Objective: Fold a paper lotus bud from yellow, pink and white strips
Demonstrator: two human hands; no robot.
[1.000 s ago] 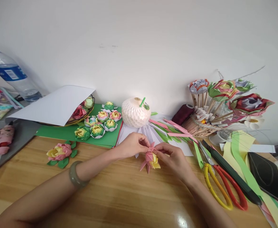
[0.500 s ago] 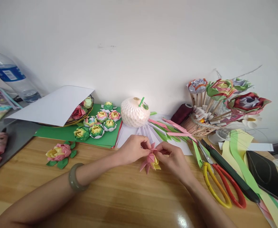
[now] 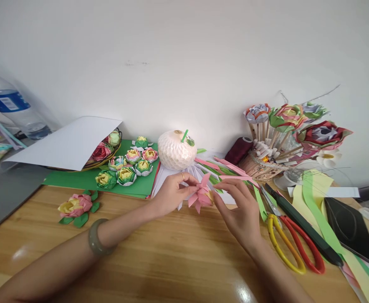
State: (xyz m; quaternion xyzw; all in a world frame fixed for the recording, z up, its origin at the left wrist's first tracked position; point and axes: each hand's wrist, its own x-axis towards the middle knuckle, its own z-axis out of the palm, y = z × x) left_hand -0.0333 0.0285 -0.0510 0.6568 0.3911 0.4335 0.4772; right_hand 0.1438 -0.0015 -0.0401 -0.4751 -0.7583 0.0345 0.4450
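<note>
A pink and yellow folded paper flower (image 3: pixel 200 197) is held above the wooden table between the thumb and fingers of my left hand (image 3: pixel 171 191). Its pink petals point outward and a little yellow shows on its right side. Just right of it is my right hand (image 3: pixel 243 210), thumb and forefinger apart, their tips close to the petals; whether they touch is unclear. Behind the flower, pink paper strips (image 3: pixel 233 166) and green strips lie on white paper. A finished pink and yellow paper flower with green leaves (image 3: pixel 77 207) rests on the table at left.
A white textured round lamp (image 3: pixel 177 151) stands by the wall. Several small paper flowers (image 3: pixel 127 176) sit on green card (image 3: pixel 69 180). At right lie scissors (image 3: pixel 287 240), a dark green cutter (image 3: pixel 313 231) and a black phone (image 3: pixel 351 229), below a basket (image 3: pixel 260 168) of paper flowers.
My right hand has drawn slightly right, and its thumb and forefinger have parted from the flower's top. The flower has turned in my left hand, with a pink petal now pointing up.
</note>
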